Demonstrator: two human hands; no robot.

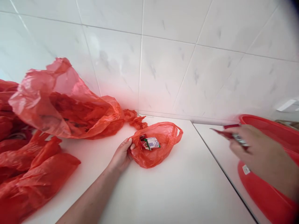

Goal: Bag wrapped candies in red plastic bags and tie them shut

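My left hand (121, 155) pinches the left edge of a small red plastic bag (161, 146) lying on the white counter (163, 193). Inside the bag's mouth lie small packets (150, 143), one white with green and red print. My right hand (261, 155), blurred at the right, holds a thin red-and-white packet (230, 134) in its fingers, above the counter's seam and right of the bag.
A big crumpled red plastic bag (63, 102) and more red bags (28, 174) fill the left side. A red plastic basin (271, 193) stands at the right edge. A white tiled wall (163, 56) rises behind the counter.
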